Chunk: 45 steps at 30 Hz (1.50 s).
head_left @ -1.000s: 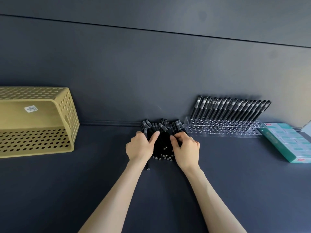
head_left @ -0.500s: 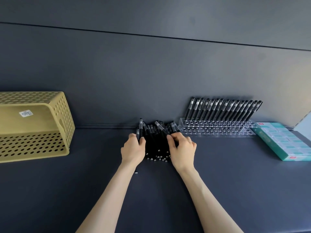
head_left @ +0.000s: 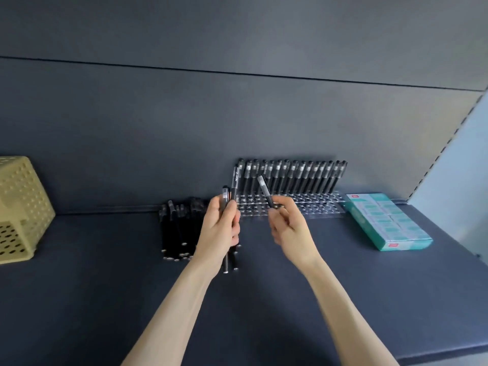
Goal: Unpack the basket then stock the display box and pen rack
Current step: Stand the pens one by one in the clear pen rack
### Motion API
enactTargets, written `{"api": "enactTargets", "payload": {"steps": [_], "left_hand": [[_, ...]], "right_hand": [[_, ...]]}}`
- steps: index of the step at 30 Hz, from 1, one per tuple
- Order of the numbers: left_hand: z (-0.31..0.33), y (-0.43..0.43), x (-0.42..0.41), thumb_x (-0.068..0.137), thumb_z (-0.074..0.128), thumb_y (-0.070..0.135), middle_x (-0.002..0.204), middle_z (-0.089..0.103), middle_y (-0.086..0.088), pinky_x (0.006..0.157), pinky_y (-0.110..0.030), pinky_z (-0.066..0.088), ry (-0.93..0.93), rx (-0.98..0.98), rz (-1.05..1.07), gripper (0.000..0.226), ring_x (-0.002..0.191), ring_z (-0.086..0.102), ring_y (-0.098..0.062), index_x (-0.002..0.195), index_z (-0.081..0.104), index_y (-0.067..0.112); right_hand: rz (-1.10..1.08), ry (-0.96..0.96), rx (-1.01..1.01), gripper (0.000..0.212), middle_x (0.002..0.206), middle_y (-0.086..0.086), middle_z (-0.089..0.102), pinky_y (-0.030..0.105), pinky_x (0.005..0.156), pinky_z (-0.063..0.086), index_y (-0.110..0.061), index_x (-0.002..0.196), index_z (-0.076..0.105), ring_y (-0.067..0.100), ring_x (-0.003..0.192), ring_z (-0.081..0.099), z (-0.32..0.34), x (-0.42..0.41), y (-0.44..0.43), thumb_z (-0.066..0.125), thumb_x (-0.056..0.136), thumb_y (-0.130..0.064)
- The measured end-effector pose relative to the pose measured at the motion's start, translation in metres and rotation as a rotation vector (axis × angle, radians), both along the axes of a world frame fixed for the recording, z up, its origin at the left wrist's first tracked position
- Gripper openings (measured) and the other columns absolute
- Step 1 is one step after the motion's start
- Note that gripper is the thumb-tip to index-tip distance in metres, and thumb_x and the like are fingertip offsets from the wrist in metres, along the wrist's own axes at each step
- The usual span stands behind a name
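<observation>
Left hand point(head_left: 220, 231) is gripping two black pens point(head_left: 234, 180) upright, fingers point(head_left: 232, 215) curled round the barrels, caps up, tips poking out below the palm. Right hand point(head_left: 289, 229) is pinching a single pen point(head_left: 264, 190) low on the barrel between thumb and fingertips, cap tilting up and leftward.

That pen is hovering just in front of the clear rack point(head_left: 303, 207), near its left end. A row of pens point(head_left: 290, 175) is standing along the rack's back; the holes just beyond the right fingers look free. A loose pile point(head_left: 177, 228) is lying on the table point(head_left: 105, 286) just left of the left fingers. The yellow basket point(head_left: 18, 207) is sitting well off to their left, and the teal box point(head_left: 388, 223) lies to the right of the right fingers, beside the rack.

Likely step: seating the single pen. Doing it well probably means:
- turning the tip down and matching the lean of the standing row
- easing it into a free hole, since the clear plastic is making the holes hard to read
- letting go only once it stands
- keeping the left hand's spares close but clear of the row
</observation>
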<state>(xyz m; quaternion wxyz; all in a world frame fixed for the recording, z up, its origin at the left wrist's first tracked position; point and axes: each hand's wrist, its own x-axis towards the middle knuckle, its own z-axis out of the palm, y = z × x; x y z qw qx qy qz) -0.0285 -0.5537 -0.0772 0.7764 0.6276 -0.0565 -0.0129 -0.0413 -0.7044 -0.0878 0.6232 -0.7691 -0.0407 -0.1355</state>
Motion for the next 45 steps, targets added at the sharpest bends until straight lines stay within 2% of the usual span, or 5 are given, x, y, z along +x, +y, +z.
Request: {"api": "enactTargets", "payload": {"steps": [13,18,25,30,45], "left_hand": [[-0.009,-0.188,-0.031,0.098,0.047,0.036,0.053,0.030,0.007,0.038,-0.019,0.018,0.027,0.011,0.074,0.027,0.043,0.023,-0.008,0.087,0.052,0.012],[-0.009,-0.207,-0.024,0.098,0.047,0.030,0.057,0.029,0.006,0.041,-0.018,0.020,-0.096,0.066,0.159,0.032,0.047,0.021,-0.009,0.089,0.043,0.000],[-0.015,-0.215,-0.003,0.097,0.051,0.029,0.060,0.033,0.005,0.053,-0.026,0.029,-0.197,0.205,0.243,0.031,0.055,0.029,-0.011,0.076,0.040,0.008],[-0.034,-0.215,-0.005,0.097,0.051,0.026,0.062,0.031,-0.007,0.054,-0.036,0.026,-0.172,0.257,0.238,0.033,0.057,0.029,-0.020,0.071,0.037,0.013],[-0.051,-0.216,0.000,0.099,0.046,0.024,0.057,0.026,0.002,0.039,-0.015,0.022,-0.137,0.169,0.191,0.019,0.043,0.022,-0.007,0.088,0.052,0.010]], "right_hand": [[0.067,-0.001,0.028,0.017,0.055,-0.010,0.036,0.019,0.041,0.029,-0.024,0.090,0.055,0.006,0.046,0.030,0.007,-0.024,-0.169,0.041,0.100,-0.020],[-0.023,-0.064,-0.020,0.021,0.074,-0.004,0.055,0.017,0.068,0.042,-0.022,0.091,0.055,0.003,0.063,0.047,0.011,-0.010,-0.195,0.040,0.099,-0.009],[-0.026,-0.080,0.189,0.014,0.068,-0.006,0.040,0.016,0.048,0.034,-0.022,0.113,0.044,0.004,0.051,0.035,0.016,0.015,-0.198,0.042,0.099,-0.016],[-0.148,-0.192,0.106,0.015,0.078,-0.010,0.059,0.011,0.072,0.041,-0.016,0.101,0.060,-0.004,0.069,0.054,0.026,0.033,-0.202,0.047,0.097,-0.011],[-0.299,-0.259,0.072,0.006,0.084,-0.010,0.065,0.043,0.085,0.055,-0.015,0.099,0.054,0.006,0.076,0.065,0.041,0.087,-0.221,0.052,0.095,-0.011]]}}
